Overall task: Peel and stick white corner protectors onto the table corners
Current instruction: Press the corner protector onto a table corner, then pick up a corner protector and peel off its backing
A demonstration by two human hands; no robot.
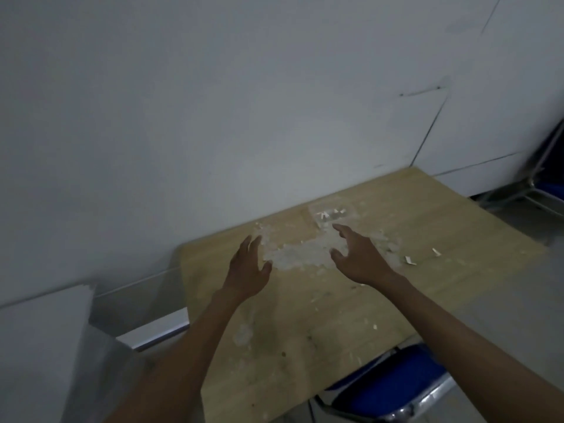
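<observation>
A heap of small whitish translucent corner protectors (300,254) lies on the light wooden table (427,227) near the wall. My left hand (248,270) hovers at the heap's left side, fingers spread and relaxed, holding nothing. At the heap's right side my right hand (355,254) is spread wide, thumb and fingers apart, and it is empty too. A clear plastic bag (332,213) with a few white pieces lies just beyond the heap. Loose white backing scraps (410,260) lie to the right.
A grey wall stands right behind the table. A blue chair with a metal frame (387,389) is tucked under the near edge, another blue chair (546,184) stands at the far right. A white panel (42,346) stands at the lower left. More scraps (242,334) dot the tabletop.
</observation>
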